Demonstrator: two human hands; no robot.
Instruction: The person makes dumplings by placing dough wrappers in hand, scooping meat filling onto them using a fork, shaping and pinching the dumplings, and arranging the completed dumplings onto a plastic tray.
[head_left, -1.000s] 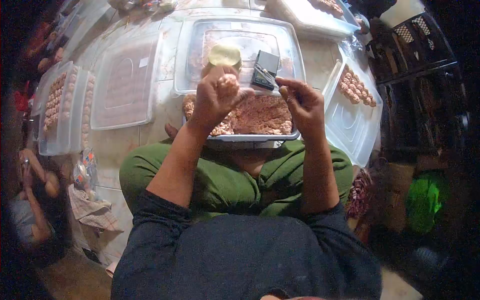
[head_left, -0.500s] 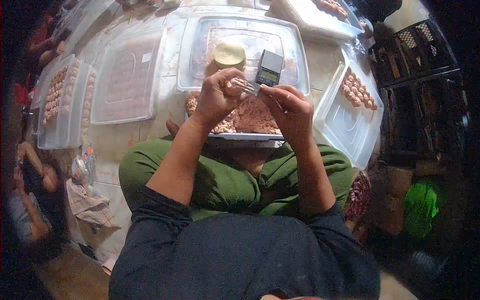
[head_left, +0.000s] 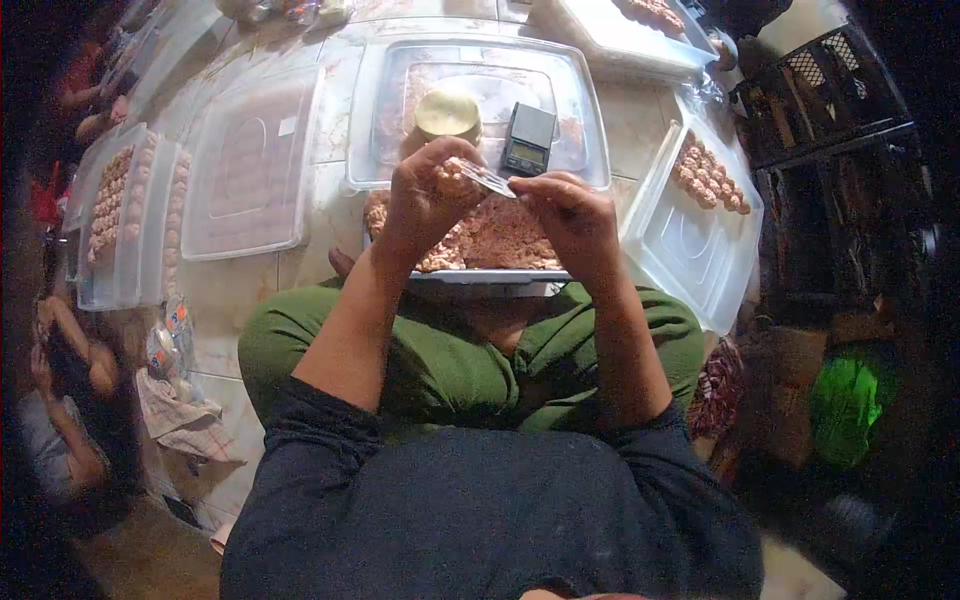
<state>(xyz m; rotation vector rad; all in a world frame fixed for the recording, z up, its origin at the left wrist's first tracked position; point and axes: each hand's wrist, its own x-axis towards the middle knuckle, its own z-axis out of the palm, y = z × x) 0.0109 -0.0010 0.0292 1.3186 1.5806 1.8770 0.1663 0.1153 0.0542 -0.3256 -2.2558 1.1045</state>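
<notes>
Left hand (head_left: 424, 196) is curled around a lump of meat (head_left: 451, 174), fingers closed on it. Right hand (head_left: 574, 214) pinches a fork (head_left: 486, 178) between closed fingertips, its tines at the lump. Both hands are above a tray (head_left: 470, 275) of ground meat (head_left: 505, 238). Just beyond, a small scale (head_left: 529, 137) and a round container (head_left: 447, 115) rest on a clear lid (head_left: 372, 165).

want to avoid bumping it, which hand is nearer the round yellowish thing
Left: the left hand is just below the round yellowish thing in view; the right hand is farther, lower right.
</notes>
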